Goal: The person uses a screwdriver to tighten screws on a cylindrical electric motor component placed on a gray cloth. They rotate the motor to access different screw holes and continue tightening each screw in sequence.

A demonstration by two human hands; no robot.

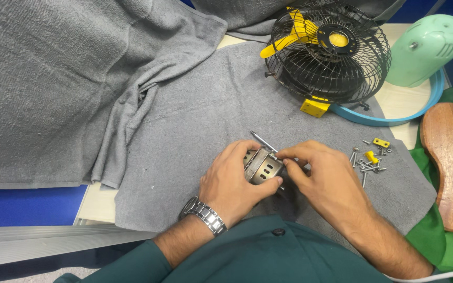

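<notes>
My left hand point(233, 181) grips a small grey metal motor housing point(262, 165) with vent slots, holding it just above the grey towel point(195, 120). A thin metal shaft point(263, 141) sticks out of the housing toward the upper left. My right hand point(321, 178) pinches at the housing's right end with thumb and forefinger; what the fingertips hold is hidden. A metal watch point(204, 215) sits on my left wrist.
A black wire fan cage point(327, 52) with yellow blades stands at the back. Beside it are a mint green fan cover point(428, 47) and a blue ring point(394, 118). Several loose screws and small yellow parts point(370, 157) lie to the right. A wooden brush point(446, 157) lies far right.
</notes>
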